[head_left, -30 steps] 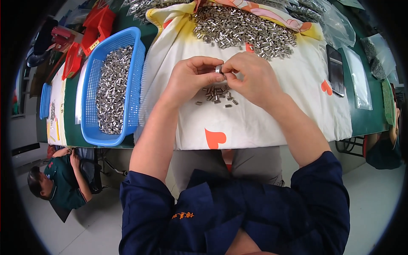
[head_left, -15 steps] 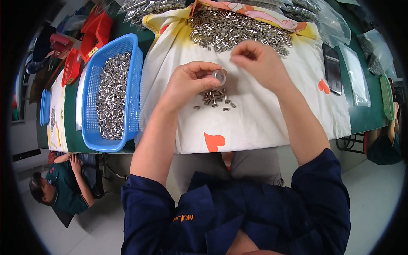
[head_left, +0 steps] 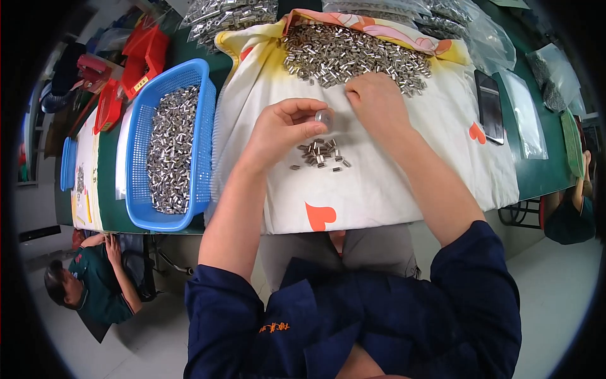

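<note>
My left hand (head_left: 284, 126) is closed, its thumb and fingers pinching a small round disc (head_left: 324, 118) with a greyish face and a clear rim. Beneath that disc, a small heap of short metal tubes (head_left: 320, 151) lies on the white cloth, a few of them strayed toward me. At the near edge of a large pile of similar metal tubes (head_left: 353, 54) is my right hand (head_left: 379, 104). Its fingers are curled in and point down at the pile; whether a tube sits between the fingertips is hidden by the hand.
On the left stands a blue plastic basket (head_left: 207, 126) holding many metal tubes. Red bins (head_left: 144, 60) lie beyond it. Bagged metal parts (head_left: 230, 19) line the back. A phone (head_left: 489, 104) and a clear bag (head_left: 525, 117) lie right. Co-workers (head_left: 104, 278) sit at either side.
My right hand has gone from hovering with bent fingers above the cloth to the near edge of the large pile. The left hand keeps the disc, its face now turned more sideways.
</note>
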A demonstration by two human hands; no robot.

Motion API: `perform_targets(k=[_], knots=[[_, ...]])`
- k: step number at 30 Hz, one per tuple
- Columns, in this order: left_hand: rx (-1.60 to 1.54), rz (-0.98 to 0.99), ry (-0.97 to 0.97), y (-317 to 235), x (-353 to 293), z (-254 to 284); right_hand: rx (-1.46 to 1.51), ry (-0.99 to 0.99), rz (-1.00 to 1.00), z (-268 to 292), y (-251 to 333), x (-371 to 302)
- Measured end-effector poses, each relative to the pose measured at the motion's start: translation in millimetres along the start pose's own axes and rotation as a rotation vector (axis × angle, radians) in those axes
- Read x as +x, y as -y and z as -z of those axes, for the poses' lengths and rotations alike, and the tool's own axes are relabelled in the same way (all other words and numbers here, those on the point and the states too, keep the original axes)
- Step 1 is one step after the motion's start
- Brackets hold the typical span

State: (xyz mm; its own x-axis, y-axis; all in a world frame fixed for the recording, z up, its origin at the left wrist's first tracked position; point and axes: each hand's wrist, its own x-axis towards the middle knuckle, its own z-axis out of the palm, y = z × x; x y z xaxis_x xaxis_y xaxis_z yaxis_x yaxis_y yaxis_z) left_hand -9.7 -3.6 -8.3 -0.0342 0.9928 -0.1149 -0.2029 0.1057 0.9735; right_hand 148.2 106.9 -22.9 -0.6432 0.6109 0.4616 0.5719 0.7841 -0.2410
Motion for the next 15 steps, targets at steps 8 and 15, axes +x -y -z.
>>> perform_targets(k=[8, 15], knots=[[0.008, -0.019, -0.031, 0, 1, 3, 0.045, 0.053, -0.022, 9, 7, 1], [-0.058, -0.06, -0.06, 1, 2, 3, 1.045, 0.301, -0.23, 32, 25, -4]])
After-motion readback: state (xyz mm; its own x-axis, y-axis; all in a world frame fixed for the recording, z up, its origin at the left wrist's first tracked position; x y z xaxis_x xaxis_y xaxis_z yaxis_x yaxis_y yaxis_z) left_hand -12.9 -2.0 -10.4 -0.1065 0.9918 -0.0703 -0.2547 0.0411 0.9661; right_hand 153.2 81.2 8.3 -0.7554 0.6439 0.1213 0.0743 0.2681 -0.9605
